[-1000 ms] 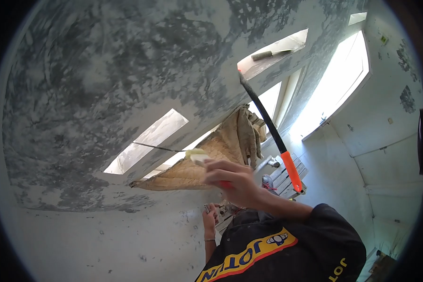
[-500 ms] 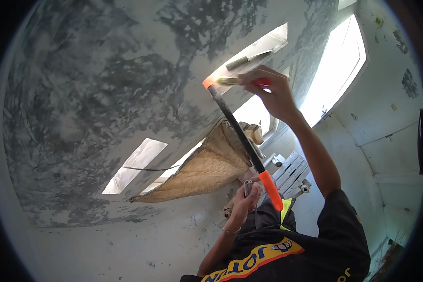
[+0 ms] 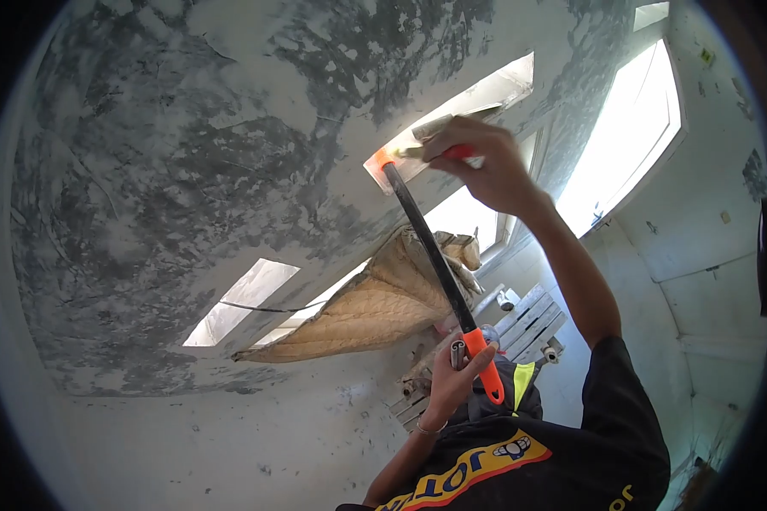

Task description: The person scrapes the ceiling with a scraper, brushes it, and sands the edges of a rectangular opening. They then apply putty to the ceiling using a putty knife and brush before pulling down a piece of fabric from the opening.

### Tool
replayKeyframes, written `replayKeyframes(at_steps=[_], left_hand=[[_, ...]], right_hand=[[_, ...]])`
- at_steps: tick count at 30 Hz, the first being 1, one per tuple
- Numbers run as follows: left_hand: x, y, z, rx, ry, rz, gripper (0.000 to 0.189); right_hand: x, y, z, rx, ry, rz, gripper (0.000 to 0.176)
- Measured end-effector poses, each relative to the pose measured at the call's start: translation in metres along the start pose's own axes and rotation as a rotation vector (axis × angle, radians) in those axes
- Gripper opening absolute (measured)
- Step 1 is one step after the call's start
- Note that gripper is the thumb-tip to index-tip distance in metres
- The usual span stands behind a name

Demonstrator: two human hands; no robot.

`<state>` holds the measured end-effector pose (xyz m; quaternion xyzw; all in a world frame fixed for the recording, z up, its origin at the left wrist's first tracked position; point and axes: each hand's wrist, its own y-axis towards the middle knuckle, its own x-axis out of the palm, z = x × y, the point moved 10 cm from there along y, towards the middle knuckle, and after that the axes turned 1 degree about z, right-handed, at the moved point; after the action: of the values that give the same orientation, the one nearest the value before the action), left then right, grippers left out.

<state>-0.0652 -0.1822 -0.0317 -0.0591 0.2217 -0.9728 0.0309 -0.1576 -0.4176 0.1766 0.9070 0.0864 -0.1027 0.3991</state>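
Note:
My right hand (image 3: 486, 166) is raised at a slot-shaped opening (image 3: 507, 81). It is closed around a slim red-handled tool (image 3: 461, 152), likely a brush; its pale end meets the rod's upper orange tip, where motion blurs the detail. The black rod (image 3: 430, 243) slants down from there to its orange grip (image 3: 486, 375), which has a hole in its end. Lower down, my left hand (image 3: 452, 383) is closed at this grip, with the thumb across it. Small grey metal pieces (image 3: 458, 351) stick up from the same hand. A grey, blurred strip (image 3: 443, 123) lies in the opening behind my right hand.
A patchy grey and white surface (image 3: 187, 170) fills the upper left. Crumpled tan padded cloth (image 3: 366, 298) hangs from a central opening, and a dark cord (image 3: 264, 308) crosses the lower-left one. A slatted white wooden piece (image 3: 528, 324) is behind the rod. A bright opening (image 3: 626, 140) is at right.
The rod's lower end has shifted slightly left and down, and my left thumb now lies over its orange grip. My right hand has moved slightly left and down, close to the upper tip.

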Motion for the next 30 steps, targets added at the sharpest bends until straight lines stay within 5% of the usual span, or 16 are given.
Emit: replayKeyframes(at_steps=[3, 7, 12, 16, 20, 26, 30], left_hand=[[0.000, 0.001, -0.002, 0.046, 0.029, 0.041, 0.030], [0.004, 0.001, 0.008, 0.078, -0.016, 0.091, 0.029], [0.003, -0.001, 0.007, 0.097, 0.019, 0.129, 0.031], [0.001, -0.003, 0.005, 0.077, -0.005, 0.157, 0.032], [-0.002, -0.006, 0.005, 0.067, 0.008, 0.161, 0.024], [-0.004, -0.010, 0.002, 0.096, -0.034, 0.187, 0.021], [-0.004, -0.014, 0.010, 0.115, -0.079, 0.231, 0.019]], right_hand=[[0.038, -0.019, -0.001, -0.151, 0.072, -0.215, 0.006], [0.005, -0.018, -0.027, 0.107, 0.151, -0.388, 0.008], [0.004, 0.000, 0.003, 0.025, 0.010, -0.062, 0.004], [0.022, -0.037, -0.025, -0.087, 0.046, -0.281, 0.011], [-0.006, -0.070, -0.067, 0.033, 0.229, -0.487, 0.010], [-0.046, -0.059, -0.052, 0.128, 0.217, -0.042, 0.007], [0.007, -0.085, -0.052, 0.405, 0.358, -0.482, 0.011]])
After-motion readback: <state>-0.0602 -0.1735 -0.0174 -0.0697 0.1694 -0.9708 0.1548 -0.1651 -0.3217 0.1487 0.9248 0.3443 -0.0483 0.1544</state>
